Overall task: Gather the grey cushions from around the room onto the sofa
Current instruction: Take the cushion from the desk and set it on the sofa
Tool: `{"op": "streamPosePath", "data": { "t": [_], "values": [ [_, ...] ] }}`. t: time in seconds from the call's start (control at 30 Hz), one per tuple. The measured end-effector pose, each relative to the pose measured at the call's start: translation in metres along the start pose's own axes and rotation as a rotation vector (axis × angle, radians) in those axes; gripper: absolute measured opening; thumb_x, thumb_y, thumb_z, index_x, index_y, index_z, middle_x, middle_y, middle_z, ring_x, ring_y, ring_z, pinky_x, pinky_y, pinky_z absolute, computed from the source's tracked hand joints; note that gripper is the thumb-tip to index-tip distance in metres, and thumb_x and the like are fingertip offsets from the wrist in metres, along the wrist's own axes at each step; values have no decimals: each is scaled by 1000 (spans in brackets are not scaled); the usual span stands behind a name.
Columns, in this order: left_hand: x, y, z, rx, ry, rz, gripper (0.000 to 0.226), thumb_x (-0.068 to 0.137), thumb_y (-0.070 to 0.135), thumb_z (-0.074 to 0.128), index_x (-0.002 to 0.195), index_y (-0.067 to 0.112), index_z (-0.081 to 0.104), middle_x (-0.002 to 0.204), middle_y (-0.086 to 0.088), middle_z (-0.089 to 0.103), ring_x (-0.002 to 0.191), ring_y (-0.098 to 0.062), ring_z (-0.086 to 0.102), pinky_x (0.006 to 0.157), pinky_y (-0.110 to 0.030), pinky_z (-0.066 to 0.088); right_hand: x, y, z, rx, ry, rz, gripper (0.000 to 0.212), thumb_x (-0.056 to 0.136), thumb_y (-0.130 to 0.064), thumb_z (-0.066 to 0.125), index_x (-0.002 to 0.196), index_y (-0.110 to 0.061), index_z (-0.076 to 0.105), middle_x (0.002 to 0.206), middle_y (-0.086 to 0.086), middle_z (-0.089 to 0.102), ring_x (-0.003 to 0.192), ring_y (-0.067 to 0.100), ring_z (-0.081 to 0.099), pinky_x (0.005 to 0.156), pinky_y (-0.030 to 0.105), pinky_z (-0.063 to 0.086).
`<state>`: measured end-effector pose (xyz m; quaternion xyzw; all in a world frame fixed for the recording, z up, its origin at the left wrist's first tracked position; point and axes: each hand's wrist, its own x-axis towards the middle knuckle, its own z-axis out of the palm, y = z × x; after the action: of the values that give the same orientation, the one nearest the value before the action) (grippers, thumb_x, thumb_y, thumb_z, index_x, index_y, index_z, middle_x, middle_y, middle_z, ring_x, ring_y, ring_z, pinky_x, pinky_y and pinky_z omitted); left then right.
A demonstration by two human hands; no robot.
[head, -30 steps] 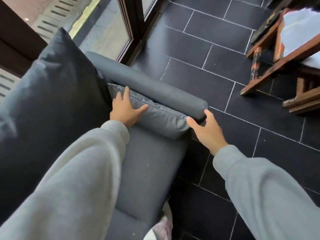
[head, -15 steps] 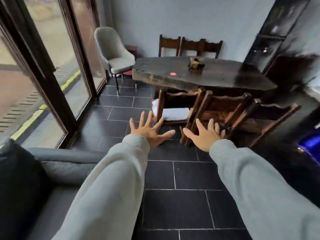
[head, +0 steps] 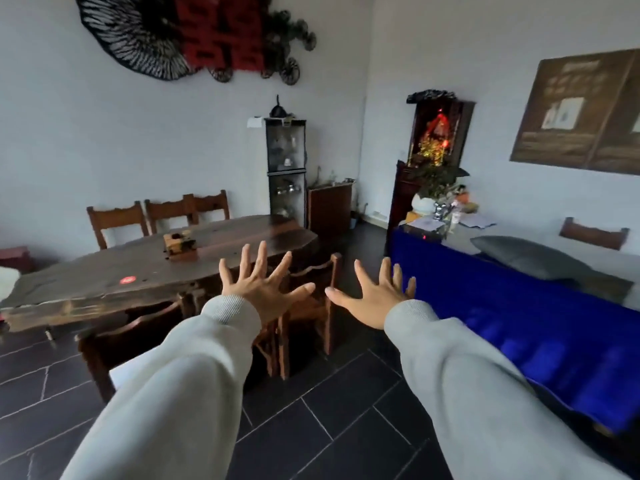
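Note:
A grey cushion [head: 526, 257] lies flat on a table covered with a blue cloth [head: 512, 327] at the right side of the room. My left hand [head: 261, 289] and my right hand [head: 375, 296] are stretched out in front of me at chest height, fingers spread wide, holding nothing. Both hands are well short of the cushion, which lies to the right of my right hand. The sofa is out of view.
A long dark wooden table [head: 156, 271] with wooden chairs [head: 304, 306] around it stands ahead on the left. A glass cabinet [head: 286, 168] and a lit shrine [head: 437, 133] stand against the far wall. Dark floor tiles [head: 329, 427] lie below my arms.
My view has swung up and to the right, away from the sofa and its cushions, toward the dining table and the blue-covered table. Both hands left the sofa cushion and are now spread in the air.

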<state>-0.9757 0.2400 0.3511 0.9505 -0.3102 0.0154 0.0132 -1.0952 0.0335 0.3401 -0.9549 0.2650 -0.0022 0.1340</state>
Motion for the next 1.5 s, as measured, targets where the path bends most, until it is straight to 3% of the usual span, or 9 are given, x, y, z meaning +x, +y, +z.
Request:
{"op": "streamPosePath", "data": {
  "t": [0.17,0.4,0.63,0.87,1.0,1.17,1.37,1.5],
  "values": [
    [75,105,16,-56,24,144,115,55,104,-7,157,52,-15,166,1,-32,150,-28,-33,114,-67,-20,27,99,-14,-60,38,173,115,70,-106,16,162,-47,-19,169,14,-36,153,39,-35,119,66,-19],
    [195,238,34,-45,-4,373,126,49,110,-3,157,47,-19,167,-1,-32,151,-30,-32,114,-68,-19,80,212,-51,-157,40,456,119,72,-104,25,164,-41,-19,169,16,-33,155,42,-30,121,66,-15],
    [319,317,30,-57,-32,509,134,43,112,4,157,47,-19,166,-3,-33,150,-32,-33,113,-68,-20,163,285,-88,-133,53,619,123,75,-100,40,164,-39,-19,169,16,-34,156,41,-28,123,65,-13],
    [420,383,50,-89,-96,583,146,29,113,3,158,46,-19,166,-4,-33,152,-34,-30,115,-68,-16,231,355,-82,-116,53,659,123,80,-90,53,165,-38,-19,168,18,-34,156,42,-28,123,64,-14],
    [470,429,79,-64,-102,613,140,35,112,8,157,47,-20,167,-4,-32,152,-35,-28,117,-69,-11,267,408,-80,-86,45,689,125,78,-89,56,165,-39,-18,168,19,-34,156,42,-28,123,65,-14],
    [530,500,108,-42,-139,614,145,28,113,6,156,49,-22,166,-4,-33,152,-35,-29,116,-70,-12,319,490,-90,-13,39,719,123,82,-82,61,164,-38,-20,168,20,-34,156,42,-27,124,64,-12],
    [602,588,112,-21,-195,562,130,57,106,36,157,46,-22,166,-4,-35,152,-34,-30,116,-69,-11,395,584,-125,49,72,685,118,89,-69,67,165,-37,-18,169,20,-33,157,43,-24,125,65,-7],
    [648,646,107,-63,-191,541,127,63,101,44,156,47,-22,166,-4,-34,152,-33,-29,118,-68,-8,445,647,-153,69,99,692,118,89,-66,69,166,-37,-16,171,21,-27,159,43,-17,126,64,-3]
  ]
}}
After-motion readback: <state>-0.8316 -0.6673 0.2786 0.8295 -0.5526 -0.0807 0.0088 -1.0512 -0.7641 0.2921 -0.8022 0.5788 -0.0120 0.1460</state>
